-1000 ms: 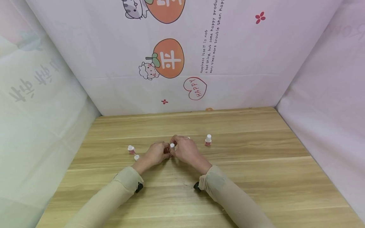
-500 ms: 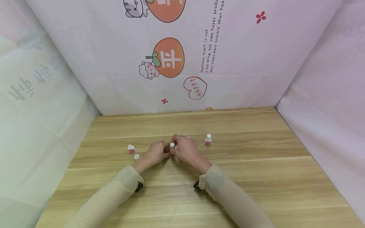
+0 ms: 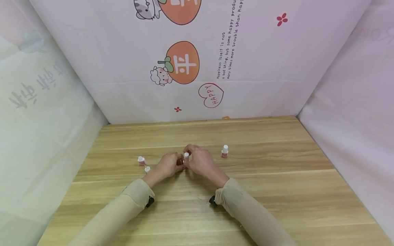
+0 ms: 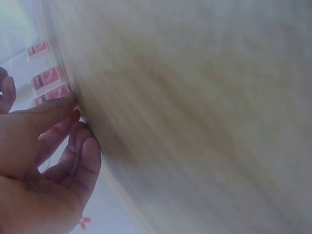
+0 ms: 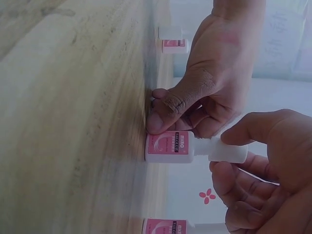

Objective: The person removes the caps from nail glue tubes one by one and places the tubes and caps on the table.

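In the right wrist view, a small nail glue bottle (image 5: 168, 147) with a pink label stands upright on the table. My left hand (image 3: 168, 165) holds it low down with thumb and fingers, the thumb against the label's side. My right hand (image 3: 199, 159) pinches the white cap (image 5: 228, 150) above it between thumb and fingers. A narrow white neck shows between the bottle's shoulder and the cap. In the head view the cap's top shows between both hands, while the fingers hide the bottle's body.
Two similar bottles stand left of my left hand, one farther back (image 3: 141, 161) and one nearer (image 3: 147, 169). Another bottle (image 3: 225, 151) stands right of my right hand. White printed sheets (image 3: 252, 68) enclose the wooden table (image 3: 261, 191) at the back and sides.
The held cap has risen very slightly in the head view. A white cap tip that peeked out behind my right hand is now hidden. Both hands keep almost the same place.
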`<state>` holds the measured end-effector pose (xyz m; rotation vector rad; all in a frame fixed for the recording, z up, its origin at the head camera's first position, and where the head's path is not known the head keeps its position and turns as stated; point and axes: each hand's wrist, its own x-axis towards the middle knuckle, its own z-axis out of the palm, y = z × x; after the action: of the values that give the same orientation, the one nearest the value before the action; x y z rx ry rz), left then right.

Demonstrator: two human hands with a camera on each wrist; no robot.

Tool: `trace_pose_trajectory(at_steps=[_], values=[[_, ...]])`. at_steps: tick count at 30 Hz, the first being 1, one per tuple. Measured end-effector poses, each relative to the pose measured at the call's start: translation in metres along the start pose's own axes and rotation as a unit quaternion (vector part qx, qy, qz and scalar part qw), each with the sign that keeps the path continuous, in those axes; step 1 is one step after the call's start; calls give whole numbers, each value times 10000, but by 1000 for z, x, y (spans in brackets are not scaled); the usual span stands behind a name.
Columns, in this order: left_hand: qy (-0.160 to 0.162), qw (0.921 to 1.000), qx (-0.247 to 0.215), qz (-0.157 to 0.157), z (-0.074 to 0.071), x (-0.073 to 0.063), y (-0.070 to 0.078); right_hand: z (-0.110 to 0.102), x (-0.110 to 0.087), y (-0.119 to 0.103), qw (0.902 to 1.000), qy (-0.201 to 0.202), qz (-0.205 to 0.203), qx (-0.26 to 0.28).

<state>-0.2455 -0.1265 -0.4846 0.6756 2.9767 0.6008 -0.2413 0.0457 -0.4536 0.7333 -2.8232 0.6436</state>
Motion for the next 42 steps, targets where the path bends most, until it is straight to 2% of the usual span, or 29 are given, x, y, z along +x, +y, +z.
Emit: trace_pose_trajectory(at_steps=[8,16,22,30,42], values=[[-52,10000,-32,-76,-1,0,1,-6,2,1,9997,25,127,226],[-131,9997,-119,-179,-2,0,2,-11,2,3,9967,151,356,717],[-70,9999,-118,-102,-3,-1,1,-15,1,6,9935,263,571,951],[-145,9998,-64,-91,-2,-1,1,-17,1,12,9867,595,699,1338],[-246,9995,197,-19,-11,4,-2,-21,0,16,9869,539,736,1328]])
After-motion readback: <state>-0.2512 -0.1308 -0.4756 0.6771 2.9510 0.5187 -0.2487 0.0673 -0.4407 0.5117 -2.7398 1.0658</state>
